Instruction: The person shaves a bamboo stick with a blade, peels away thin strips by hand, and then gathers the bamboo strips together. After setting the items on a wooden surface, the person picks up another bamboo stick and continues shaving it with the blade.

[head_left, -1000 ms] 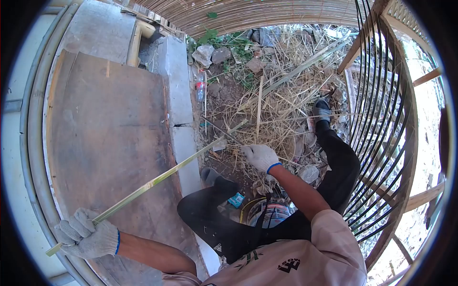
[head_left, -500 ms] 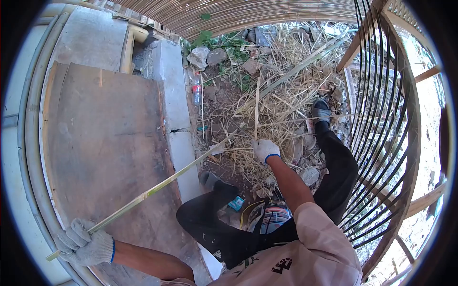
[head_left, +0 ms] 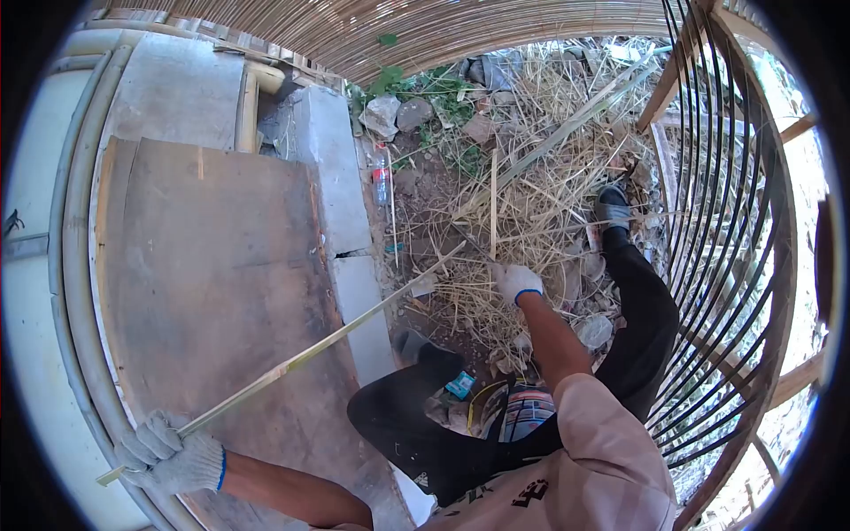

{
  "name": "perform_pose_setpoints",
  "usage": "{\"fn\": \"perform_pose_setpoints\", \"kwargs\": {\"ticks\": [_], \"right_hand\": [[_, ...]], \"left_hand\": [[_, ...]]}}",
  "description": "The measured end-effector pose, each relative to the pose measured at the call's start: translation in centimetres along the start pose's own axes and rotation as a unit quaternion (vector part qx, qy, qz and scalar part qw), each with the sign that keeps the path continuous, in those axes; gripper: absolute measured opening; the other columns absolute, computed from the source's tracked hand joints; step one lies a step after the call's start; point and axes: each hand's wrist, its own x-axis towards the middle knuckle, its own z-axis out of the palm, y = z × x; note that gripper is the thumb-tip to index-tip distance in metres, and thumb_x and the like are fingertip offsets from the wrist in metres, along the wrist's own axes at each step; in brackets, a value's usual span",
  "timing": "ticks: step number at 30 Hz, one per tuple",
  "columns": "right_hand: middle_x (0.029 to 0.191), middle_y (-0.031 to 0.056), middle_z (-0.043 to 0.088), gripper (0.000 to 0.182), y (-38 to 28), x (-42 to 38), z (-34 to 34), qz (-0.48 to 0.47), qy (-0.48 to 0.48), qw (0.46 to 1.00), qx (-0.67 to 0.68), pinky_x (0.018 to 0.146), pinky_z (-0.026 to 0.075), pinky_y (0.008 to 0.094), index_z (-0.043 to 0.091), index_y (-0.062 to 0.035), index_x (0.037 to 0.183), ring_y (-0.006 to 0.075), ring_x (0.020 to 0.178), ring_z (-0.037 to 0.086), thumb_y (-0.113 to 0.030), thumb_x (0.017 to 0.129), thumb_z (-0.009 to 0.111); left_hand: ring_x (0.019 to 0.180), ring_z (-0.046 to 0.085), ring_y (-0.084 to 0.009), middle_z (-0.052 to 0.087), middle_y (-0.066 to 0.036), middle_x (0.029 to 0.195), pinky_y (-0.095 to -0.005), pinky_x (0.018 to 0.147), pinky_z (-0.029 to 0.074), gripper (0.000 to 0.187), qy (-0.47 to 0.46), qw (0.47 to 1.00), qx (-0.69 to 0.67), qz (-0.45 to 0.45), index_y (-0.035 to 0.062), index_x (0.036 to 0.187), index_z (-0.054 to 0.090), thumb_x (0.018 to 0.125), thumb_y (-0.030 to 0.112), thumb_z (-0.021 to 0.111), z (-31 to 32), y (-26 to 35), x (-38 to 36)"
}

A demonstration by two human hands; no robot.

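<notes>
My left hand [head_left: 173,453], in a grey-white knit glove, is closed around the lower end of a long pale green-yellow strip [head_left: 297,361]. The strip slants up and right across the brown board to a tip near my right hand. Also gloved, my right hand [head_left: 516,281] is closed above the straw litter [head_left: 549,208]. A thin dark length and an upright pale strip [head_left: 493,199] both meet its fingertips; which of them it grips I cannot tell.
The brown board [head_left: 212,257] lies at the left beside pale blocks [head_left: 332,168]. A curved rack of dark rods [head_left: 722,221] stands at the right. A plastic bottle [head_left: 382,181], stones [head_left: 413,114] and a blue packet [head_left: 460,385] lie on the ground.
The camera view has shifted slightly, so the scene sits a little further right and lower. Both hands keep nearly the same pose, with the long strip still in my left hand.
</notes>
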Motion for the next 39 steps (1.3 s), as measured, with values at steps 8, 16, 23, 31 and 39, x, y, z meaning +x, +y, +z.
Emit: {"fn": "perform_pose_setpoints", "kwargs": {"ticks": [8, 16, 23, 31, 39], "right_hand": [[0.119, 0.0295, 0.072, 0.078, 3.3, -1.4, 0.7, 0.047, -0.037, 0.998, 0.035, 0.105, 0.050, 0.0517, 0.074, 0.0022, 0.115, 0.0447, 0.114, 0.068, -0.060, 0.107, 0.028], [0.112, 0.0282, 0.073, 0.070, -0.2, -9.1, -1.8, -0.101, 0.020, 0.994, 0.024, 0.099, 0.052, 0.0544, 0.074, -0.0039, 0.118, 0.0477, 0.109, 0.068, -0.060, 0.106, 0.034], [0.106, 0.0247, 0.075, 0.062, -0.6, -6.0, -0.2, -0.091, 0.039, 0.995, 0.005, 0.095, 0.054, 0.0563, 0.075, -0.0077, 0.111, 0.0465, 0.102, 0.070, -0.056, 0.108, 0.036], [0.102, 0.0280, 0.074, 0.063, 0.2, -5.3, -0.9, -0.061, 0.025, 0.998, -0.013, 0.092, 0.054, 0.0579, 0.074, -0.0061, 0.112, 0.0469, 0.099, 0.071, -0.057, 0.107, 0.037], [0.112, 0.0275, 0.074, 0.068, 2.5, -4.3, 0.9, 0.020, 0.025, 0.999, -0.020, 0.098, 0.053, 0.0550, 0.076, -0.0042, 0.114, 0.0464, 0.108, 0.070, -0.057, 0.107, 0.034]], "left_hand": [[0.048, 0.022, -0.0113, 0.022, 0.002, 0.062, -0.0302, 0.049, 0.024, 0.042, 0.066, 0.998, 0.014, -0.009, 0.0169, 0.069, 0.034, 0.110, 0.020, 0.043, -0.3, -0.3, -0.5], [0.048, 0.023, -0.0122, 0.024, 0.001, 0.057, -0.0310, 0.050, 0.024, 0.046, 0.037, 0.999, -0.024, -0.028, 0.0175, 0.063, 0.032, 0.108, 0.020, 0.044, -0.3, 0.9, -2.1], [0.047, 0.021, -0.0118, 0.024, 0.001, 0.056, -0.0310, 0.049, 0.025, 0.049, 0.062, 0.998, -0.001, -0.017, 0.0180, 0.062, 0.032, 0.110, 0.022, 0.042, -0.3, 0.7, -1.7], [0.048, 0.021, -0.0123, 0.027, 0.000, 0.061, -0.0307, 0.049, 0.023, 0.054, 0.054, 0.999, 0.006, 0.001, 0.0174, 0.063, 0.031, 0.112, 0.036, 0.042, 0.5, -0.4, -1.0], [0.048, 0.023, -0.0127, 0.027, 0.000, 0.061, -0.0314, 0.048, 0.024, 0.054, 0.030, 0.999, -0.016, -0.005, 0.0174, 0.063, 0.031, 0.112, 0.037, 0.043, 0.7, -0.4, -0.9]]}}
